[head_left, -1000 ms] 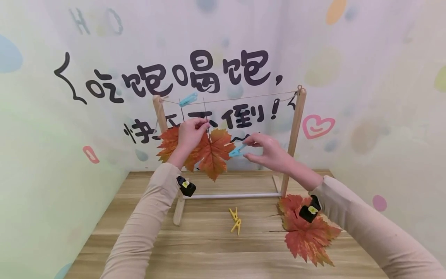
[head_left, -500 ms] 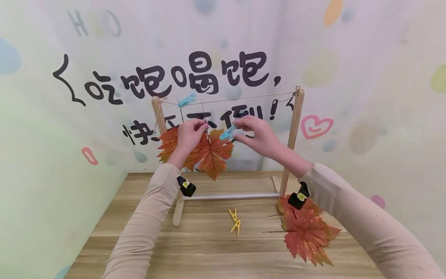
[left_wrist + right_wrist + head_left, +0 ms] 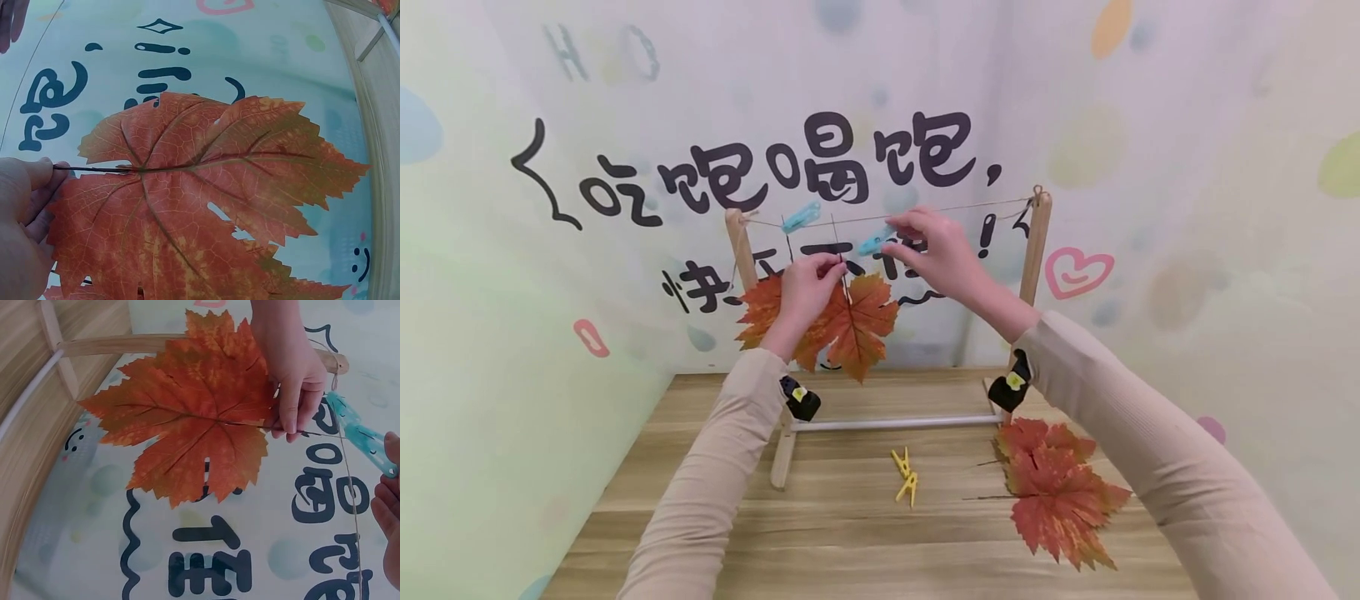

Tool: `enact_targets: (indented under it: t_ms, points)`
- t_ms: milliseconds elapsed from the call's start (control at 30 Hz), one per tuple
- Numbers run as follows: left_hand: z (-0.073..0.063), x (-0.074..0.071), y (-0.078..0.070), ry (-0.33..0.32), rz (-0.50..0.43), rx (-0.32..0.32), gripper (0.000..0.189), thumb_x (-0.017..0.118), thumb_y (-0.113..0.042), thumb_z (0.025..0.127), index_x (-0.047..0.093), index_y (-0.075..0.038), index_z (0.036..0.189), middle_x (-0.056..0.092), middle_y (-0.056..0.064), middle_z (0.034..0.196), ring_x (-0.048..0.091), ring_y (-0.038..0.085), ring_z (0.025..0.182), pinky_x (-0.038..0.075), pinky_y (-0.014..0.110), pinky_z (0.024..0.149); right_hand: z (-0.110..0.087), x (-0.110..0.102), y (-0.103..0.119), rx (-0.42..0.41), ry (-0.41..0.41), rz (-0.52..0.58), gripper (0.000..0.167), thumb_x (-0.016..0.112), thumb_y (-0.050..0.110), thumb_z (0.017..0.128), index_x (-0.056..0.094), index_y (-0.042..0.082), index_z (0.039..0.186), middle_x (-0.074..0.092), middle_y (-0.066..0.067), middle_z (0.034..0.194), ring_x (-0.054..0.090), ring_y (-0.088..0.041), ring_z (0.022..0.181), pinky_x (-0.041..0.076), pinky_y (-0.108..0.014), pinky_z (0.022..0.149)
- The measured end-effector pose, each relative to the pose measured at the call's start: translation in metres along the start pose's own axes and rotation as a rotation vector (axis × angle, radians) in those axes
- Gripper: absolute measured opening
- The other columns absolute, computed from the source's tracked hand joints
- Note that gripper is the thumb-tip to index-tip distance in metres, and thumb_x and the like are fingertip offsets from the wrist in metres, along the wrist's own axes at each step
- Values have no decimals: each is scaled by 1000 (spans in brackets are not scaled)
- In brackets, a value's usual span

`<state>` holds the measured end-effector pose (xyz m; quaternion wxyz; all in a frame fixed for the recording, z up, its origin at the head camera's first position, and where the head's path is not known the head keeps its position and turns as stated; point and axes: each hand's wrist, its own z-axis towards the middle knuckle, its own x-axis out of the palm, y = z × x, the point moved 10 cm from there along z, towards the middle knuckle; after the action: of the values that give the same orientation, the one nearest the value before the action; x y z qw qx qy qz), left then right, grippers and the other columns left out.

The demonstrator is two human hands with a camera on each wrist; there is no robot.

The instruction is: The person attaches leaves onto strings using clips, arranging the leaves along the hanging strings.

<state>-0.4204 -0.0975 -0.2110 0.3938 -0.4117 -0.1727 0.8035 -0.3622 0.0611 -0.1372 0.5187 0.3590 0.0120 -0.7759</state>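
Observation:
My left hand (image 3: 809, 287) pinches the thin dark stem of an orange-red maple leaf (image 3: 859, 325), whose tip reaches up to the string (image 3: 940, 208). In the left wrist view that leaf (image 3: 206, 169) spreads out from my fingertips. Just right of the stem, my right hand (image 3: 936, 250) holds a light blue clothespin (image 3: 874, 242) between thumb and fingers, close to the string. Another blue clothespin (image 3: 801, 217) sits on the string to the left. Beneath it hangs a second maple leaf (image 3: 758, 312), partly hidden behind my left hand.
The string runs between two wooden posts (image 3: 1036, 250) joined by a white bar (image 3: 895, 423) low down. Two yellow clothespins (image 3: 907, 477) lie on the wooden table (image 3: 820, 542). Overlapping red leaves (image 3: 1060, 496) rest at the right. A printed backdrop (image 3: 1187, 167) stands behind.
My right hand has risen and moved left with the blue clothespin, from beside the leaf to near the stem's top and the string. The left hand keeps its pinch almost in place.

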Motion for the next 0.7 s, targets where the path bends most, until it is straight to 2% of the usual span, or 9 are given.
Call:
enact_targets:
  t_ms: [167,300,533,700]
  points:
    - [0,0,-1,10,28,2,21,61,-18,87,69,-2,99,69,11,91,63,22,79,49,33,72,9,-1,2,45,-30,29,31,70,6,77,62,-7,105,61,-14,96,58,-22,89,49,-23,81]
    - [1,-2,0,5,40,1,21,62,-19,87,70,-3,98,69,11,90,62,22,77,49,33,70,18,0,3,51,-50,-11,27,71,6,77,65,-5,101,62,-13,92,60,-20,87,49,-22,79]
    - [1,-2,2,11,34,-20,20,61,-20,87,70,-5,98,69,10,90,62,21,77,48,32,70,30,-6,3,8,-142,-54,21,72,6,75,69,-5,92,65,-13,83,63,-19,75,50,-23,68]
    - [0,0,4,9,22,-38,21,61,-20,87,70,-6,99,69,9,92,63,20,81,48,32,73,37,-3,-4,51,-141,-98,19,73,7,75,71,-3,91,66,-13,82,60,-20,72,49,-24,67]
